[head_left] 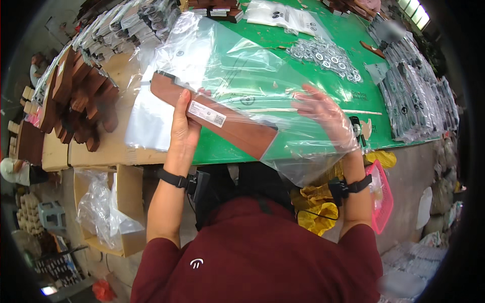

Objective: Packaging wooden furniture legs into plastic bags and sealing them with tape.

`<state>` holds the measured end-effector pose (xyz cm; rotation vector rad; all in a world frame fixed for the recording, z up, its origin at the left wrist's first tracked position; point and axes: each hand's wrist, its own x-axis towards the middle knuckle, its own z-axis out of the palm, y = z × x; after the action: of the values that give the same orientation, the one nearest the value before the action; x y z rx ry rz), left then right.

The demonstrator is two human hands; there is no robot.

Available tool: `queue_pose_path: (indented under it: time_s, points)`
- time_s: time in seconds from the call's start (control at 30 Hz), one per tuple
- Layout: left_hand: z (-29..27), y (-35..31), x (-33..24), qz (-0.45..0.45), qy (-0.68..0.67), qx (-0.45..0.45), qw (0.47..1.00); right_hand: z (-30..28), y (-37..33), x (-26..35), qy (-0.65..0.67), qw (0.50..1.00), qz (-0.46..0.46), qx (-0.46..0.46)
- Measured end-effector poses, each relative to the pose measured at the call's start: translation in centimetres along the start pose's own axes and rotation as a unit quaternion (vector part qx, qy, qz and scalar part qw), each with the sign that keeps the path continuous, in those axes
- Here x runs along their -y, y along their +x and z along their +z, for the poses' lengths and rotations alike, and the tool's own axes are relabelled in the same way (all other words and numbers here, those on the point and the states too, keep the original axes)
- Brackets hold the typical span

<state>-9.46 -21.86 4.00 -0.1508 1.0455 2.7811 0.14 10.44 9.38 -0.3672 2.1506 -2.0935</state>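
My left hand [186, 121] is closed round a reddish-brown wooden piece [242, 132], its thumb on top next to a white label [207, 113]. The piece is long, flat and tilted, with its right end lower and nearer to me. A large clear plastic bag [273, 76] spreads behind and to the right of it. My right hand [321, 111] shows through the bag's film, apparently inside, with its fingers stretched out and apart. Whether the wooden piece's right end lies inside the bag or against it, I cannot tell.
Brown wooden pieces [81, 96] are piled at the left of the green table [217, 154]. Wrapped pieces [411, 101] are stacked at the right. Small bagged ring-marked packets [326, 58] lie behind. Below the table are a cardboard box [134, 197] and a pink basket [381, 202].
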Motion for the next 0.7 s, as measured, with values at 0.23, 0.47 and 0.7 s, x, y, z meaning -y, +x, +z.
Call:
queue_pose_path:
  time_s: [0.23,0.47,0.7]
  points:
    - [-2.9,0.4,0.8,0.017,-0.012,-0.063,0.998,0.8,-3.3,-1.6,-0.195,0.969,-0.043,0.144]
    - [-5.6,0.2,-2.1,0.059,-0.010,-0.100,0.993,-4.1,-8.5,-0.3,-0.451,0.851,0.193,0.188]
    - [-4.3,-0.6,-0.2,0.088,-0.003,-0.051,0.995,0.8,1.9,0.7,-0.343,0.936,-0.028,-0.068]
